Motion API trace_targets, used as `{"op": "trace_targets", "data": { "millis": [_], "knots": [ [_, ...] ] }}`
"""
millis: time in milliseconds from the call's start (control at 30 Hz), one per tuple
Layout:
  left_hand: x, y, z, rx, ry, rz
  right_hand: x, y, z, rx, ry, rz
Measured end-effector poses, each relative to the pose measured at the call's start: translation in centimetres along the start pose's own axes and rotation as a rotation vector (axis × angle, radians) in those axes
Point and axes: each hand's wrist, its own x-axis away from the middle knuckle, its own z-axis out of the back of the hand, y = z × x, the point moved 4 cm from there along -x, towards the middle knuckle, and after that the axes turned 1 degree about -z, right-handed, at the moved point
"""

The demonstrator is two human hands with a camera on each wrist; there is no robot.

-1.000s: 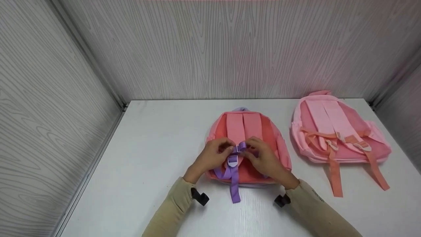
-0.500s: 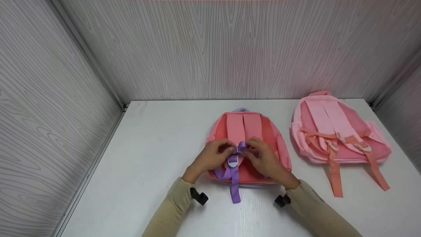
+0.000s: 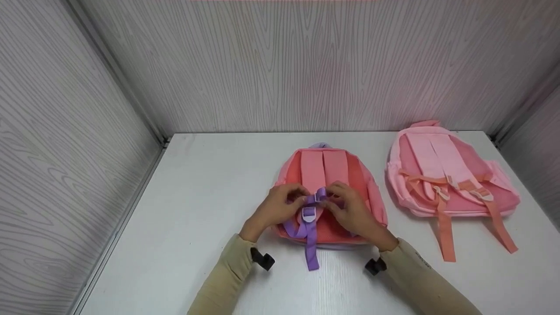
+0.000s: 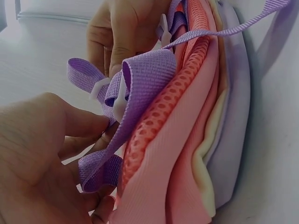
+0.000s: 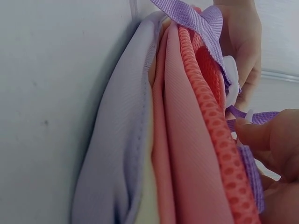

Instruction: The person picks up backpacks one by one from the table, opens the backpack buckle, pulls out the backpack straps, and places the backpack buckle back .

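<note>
A small coral-pink backpack (image 3: 312,166) lies back side up on the table, its shoulder straps facing the head camera. Above it, my left hand (image 3: 278,206) pinches a purple webbing strap (image 3: 310,200) between thumb and fingers. On the other side of a small white slider buckle (image 3: 317,197), my right hand (image 3: 353,211) pinches the strap's raised loop. A second white buckle (image 3: 309,214) hangs just below, with a purple strap end (image 3: 312,249) trailing past the bag's bottom edge. In the left wrist view, purple loops (image 4: 149,70) stand up from the mesh back panel (image 4: 154,116).
A lighter pink backpack (image 3: 424,162) with orange straps lies to the right, two strap ends (image 3: 446,236) spread toward the front. White table (image 3: 197,183) surrounds both bags. Grained panels (image 3: 262,65) enclose the back and sides.
My left hand has shifted slightly left, and a longer piece of purple strap shows between its fingers and the small buckle. The right hand has hardly moved.
</note>
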Motion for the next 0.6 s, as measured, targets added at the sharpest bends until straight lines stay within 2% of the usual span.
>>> {"op": "trace_targets", "data": {
  "millis": [167, 600],
  "knots": [
    [-0.11, -0.08, -0.27, 0.033, 0.023, -0.010, 0.04, 0.14, -0.11, -0.001, 0.003, 0.001],
    [-0.22, 0.12, -0.71, 0.097, 0.054, 0.015, -0.10, 0.01, -0.07, 0.014, -0.007, 0.018]
  ]
}}
